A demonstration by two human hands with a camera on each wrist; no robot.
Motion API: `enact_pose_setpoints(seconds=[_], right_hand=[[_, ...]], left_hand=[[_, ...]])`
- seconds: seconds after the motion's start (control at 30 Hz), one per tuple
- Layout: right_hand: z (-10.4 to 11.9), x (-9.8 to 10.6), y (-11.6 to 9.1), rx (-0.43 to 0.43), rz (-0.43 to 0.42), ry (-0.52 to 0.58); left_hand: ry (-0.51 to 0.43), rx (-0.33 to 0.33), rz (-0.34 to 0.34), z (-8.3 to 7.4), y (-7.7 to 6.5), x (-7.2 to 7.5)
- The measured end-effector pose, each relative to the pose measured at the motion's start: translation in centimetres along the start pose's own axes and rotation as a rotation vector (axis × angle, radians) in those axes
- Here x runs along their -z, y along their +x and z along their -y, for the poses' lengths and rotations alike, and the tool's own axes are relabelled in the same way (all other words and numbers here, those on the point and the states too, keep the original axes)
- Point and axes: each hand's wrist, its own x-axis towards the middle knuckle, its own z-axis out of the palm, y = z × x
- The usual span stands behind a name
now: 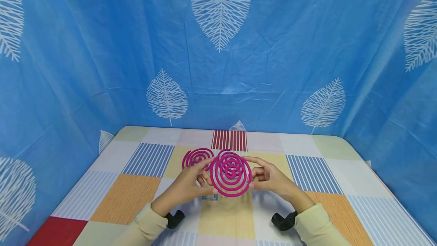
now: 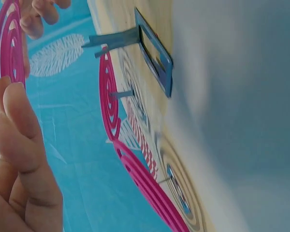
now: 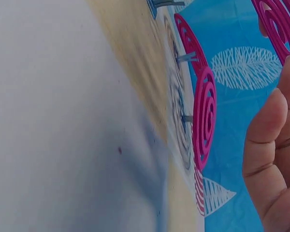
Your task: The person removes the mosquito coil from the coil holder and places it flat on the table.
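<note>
A magenta spiral coil (image 1: 232,176) is held raised above the middle of the surface (image 1: 225,219), between a person's two hands. Its broad face is turned to the head camera, where its outline looks nearly round — no one long axis stands out; seen from the wrists, the disc shows as a narrow, slanted band. The left hand (image 1: 192,180) pinches the rim on the left, its index finger at the upper side and its thumb lower down. The right hand (image 1: 269,177) grips the right rim the same way, index finger above and thumb below, so the fingers of both hands are clamped on the coil's edge.

Farther off, a left coil (image 1: 199,159) and a middle coil (image 3: 206,116) of the same colour lie roughly flat, propped off the surface on small metal uprights. The middle one shows through the gaps of the held coil in the head view; whether these two touch each other I cannot tell. A bare metal stand (image 2: 118,38) sits on the near side, under the left hand, its rectangular base flat and its forked prong pointing up.

A patchwork of checks and stripes covers the surface, and a blue curtain (image 1: 263,67) with white leaf shapes hangs along the far, left and right sides — a black device (image 1: 284,221) sits at the right wrist, another at the left
</note>
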Motion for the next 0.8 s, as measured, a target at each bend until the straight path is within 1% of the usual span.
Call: enact_pose_setpoints(seconds=[0.17,0.3,0.47,0.67,0.8], right_hand=[[0.0,0.5,-0.4,-0.003,-0.005,-0.011],[-0.1,1.0,-0.8,-0.003,-0.012,-0.023],[-0.1,1.6,-1.1,0.001,-0.018,-0.023],[-0.1,2.4,-1.5,0.011,-0.003,-0.004],[0.1,2.8,-1.8,0.017,0.005,-0.018]], left_hand=[[0.024,0.012,-0.006,-0.3,0.4,-0.7],[0.027,0.001,-0.013,-0.4,0.7,-1.1],[0.025,0.009,-0.024,-0.8,1.1,-1.8],[0.002,0.026,-0.027,-1.1,1.5,-2.5],[-0.007,0.021,-0.032,-1.2,1.7,-3.0]])
